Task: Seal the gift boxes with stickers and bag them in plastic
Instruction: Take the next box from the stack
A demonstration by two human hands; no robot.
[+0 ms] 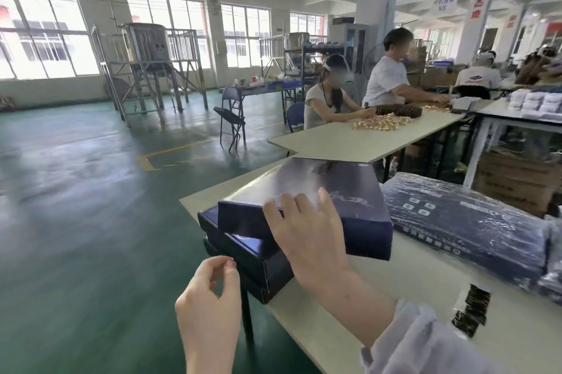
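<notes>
A right hand [307,230] rests, fingers [287,201] straight and spread, on the top box [334,188] of at least three navy boxes [258,255] stacked at the counter [334,328] corner. The left hand [209,294] hovers beside the stack with curled fingers, thumb meeting forefinger; any hold cannot be told. One plastic-wrapped bundle [456,221] lies alongside.

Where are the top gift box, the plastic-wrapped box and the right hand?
top gift box [328,183]: head view, bare lid.
plastic-wrapped box [462,221]: head view, wrapped top face.
right hand [304,236]: head view, back of hand.
</notes>
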